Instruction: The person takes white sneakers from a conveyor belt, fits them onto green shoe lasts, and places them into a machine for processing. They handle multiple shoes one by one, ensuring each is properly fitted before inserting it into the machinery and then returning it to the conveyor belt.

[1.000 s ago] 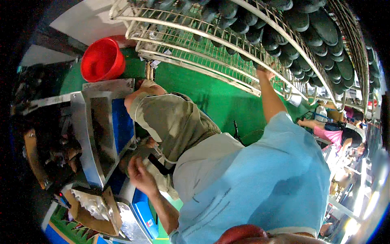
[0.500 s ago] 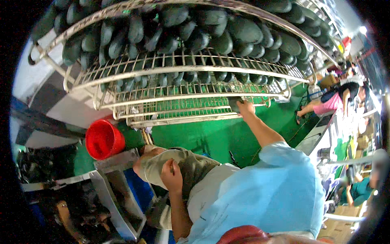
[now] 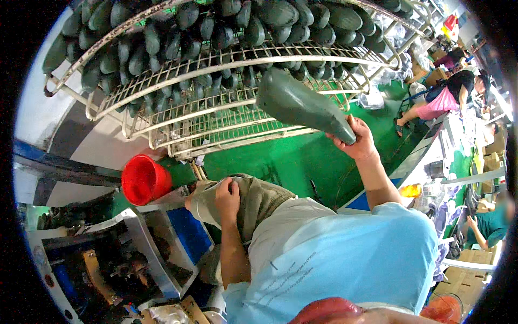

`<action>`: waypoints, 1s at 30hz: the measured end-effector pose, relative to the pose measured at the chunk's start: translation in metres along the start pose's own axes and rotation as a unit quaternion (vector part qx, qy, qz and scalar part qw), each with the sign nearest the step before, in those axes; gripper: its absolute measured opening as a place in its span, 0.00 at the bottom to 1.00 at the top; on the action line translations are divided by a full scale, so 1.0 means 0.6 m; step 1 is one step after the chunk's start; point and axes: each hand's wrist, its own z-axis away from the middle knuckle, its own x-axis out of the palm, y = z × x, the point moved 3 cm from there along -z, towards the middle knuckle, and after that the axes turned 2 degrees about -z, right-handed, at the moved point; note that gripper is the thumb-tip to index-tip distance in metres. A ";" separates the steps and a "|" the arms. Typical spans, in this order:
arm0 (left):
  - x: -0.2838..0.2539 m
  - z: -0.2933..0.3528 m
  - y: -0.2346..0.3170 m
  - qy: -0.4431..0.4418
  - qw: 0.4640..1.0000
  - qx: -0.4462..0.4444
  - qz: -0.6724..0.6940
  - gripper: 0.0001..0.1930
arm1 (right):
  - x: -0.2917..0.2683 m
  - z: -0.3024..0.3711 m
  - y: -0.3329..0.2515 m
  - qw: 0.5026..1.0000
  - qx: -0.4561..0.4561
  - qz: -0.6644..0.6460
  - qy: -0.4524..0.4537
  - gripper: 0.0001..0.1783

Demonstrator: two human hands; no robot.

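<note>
A dark green shoe last [image 3: 302, 102] is raised in front of the rack, tilted, its broad end up and left. My right hand [image 3: 356, 137] grips its narrow lower-right end, arm stretched forward. Near my khaki trouser leg [image 3: 259, 202], my left hand [image 3: 227, 197] is closed with curled fingers. A dark patch shows between its thumb and fingers, but I cannot make out whether something is held. Many similar dark lasts [image 3: 275, 13] crowd the upper tiers of the pale wire rack [image 3: 226, 132] ahead.
A red bucket [image 3: 144, 181] stands on the green floor at left. Below it is a metal-framed machine [image 3: 145, 243] with a dark interior. At right, a person in pink shorts [image 3: 440, 102] bends over beside a long work table [image 3: 418, 146]; another person in green [image 3: 488, 232] works farther down.
My right hand has come up and back from the rack's lower tier with the shoe last, now in full view. My left hand stays near my leg. The view has shifted slightly.
</note>
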 end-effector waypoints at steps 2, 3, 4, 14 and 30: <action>-0.004 0.006 -0.008 0.014 1.000 -0.002 0.019 0.15 | 0.025 -0.022 0.002 0.993 -0.044 -0.107 -0.012 0.24; -0.005 0.012 -0.013 0.022 1.000 -0.002 0.021 0.15 | 0.039 -0.039 0.007 0.981 -0.030 -0.191 0.011 0.23; -0.008 0.015 -0.012 0.026 0.999 0.002 0.021 0.14 | 0.057 -0.055 0.003 0.977 -0.028 -0.194 -0.086 0.22; 0.004 0.046 -0.048 0.145 0.987 0.038 0.061 0.11 | 0.205 -0.122 -0.066 0.852 0.008 -0.368 -0.372 0.32; -0.012 0.053 -0.038 0.144 0.989 0.028 0.019 0.10 | 0.324 -0.090 -0.399 0.685 -0.619 0.354 0.149 0.20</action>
